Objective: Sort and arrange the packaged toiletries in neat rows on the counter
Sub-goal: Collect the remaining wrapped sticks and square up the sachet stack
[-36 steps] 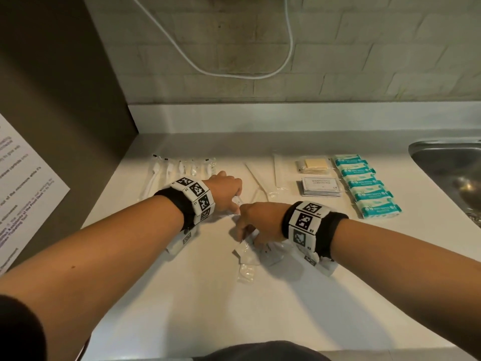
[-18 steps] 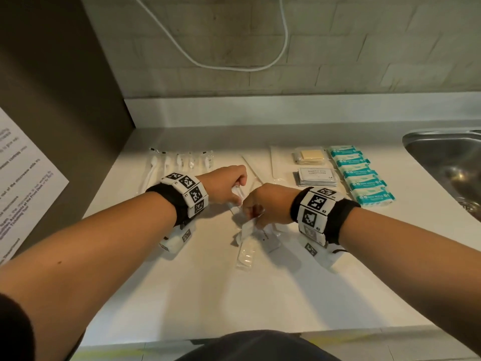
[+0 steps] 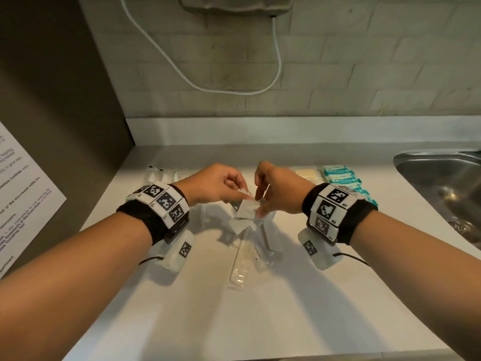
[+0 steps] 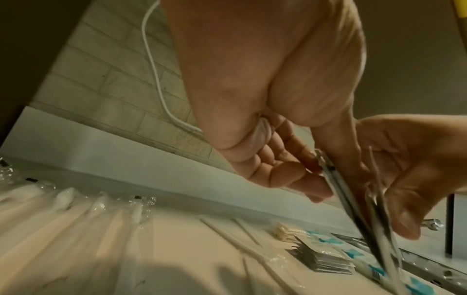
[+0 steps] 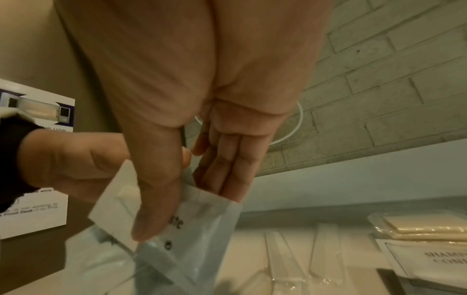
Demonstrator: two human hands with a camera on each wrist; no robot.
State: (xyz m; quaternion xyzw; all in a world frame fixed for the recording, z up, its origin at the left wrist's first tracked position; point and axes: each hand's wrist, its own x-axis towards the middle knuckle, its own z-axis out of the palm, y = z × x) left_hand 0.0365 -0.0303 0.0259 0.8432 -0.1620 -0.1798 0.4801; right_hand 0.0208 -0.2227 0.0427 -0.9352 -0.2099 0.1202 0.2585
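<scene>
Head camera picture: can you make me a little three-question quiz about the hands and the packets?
1. True or false: both hands pinch the same small white packet.
2. What lies on the counter nearest the sink? A) teal packets B) swabs C) a long clear packet
3. Fill in: the packet in the hands is held ____ the counter, not lying on it.

Key: 1 true: left hand and right hand both grip it. 2 A. 3 above.
</scene>
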